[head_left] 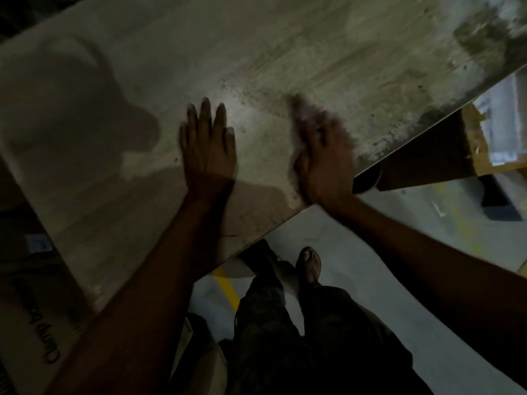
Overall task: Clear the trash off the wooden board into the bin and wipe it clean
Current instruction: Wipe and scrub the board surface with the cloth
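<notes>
dim light covers the wooden board (256,52), where the left hand (209,149) lies flat, fingers straight and spread, near the front edge. just right of it the right hand (325,155) (motion-blurred) stands on edge, fingers straight, holding nothing, seemingly mid-sweep. next, the trash (482,41) along the right edge and far right corner needs pushing off toward the cardboard box (473,138) below.
</notes>
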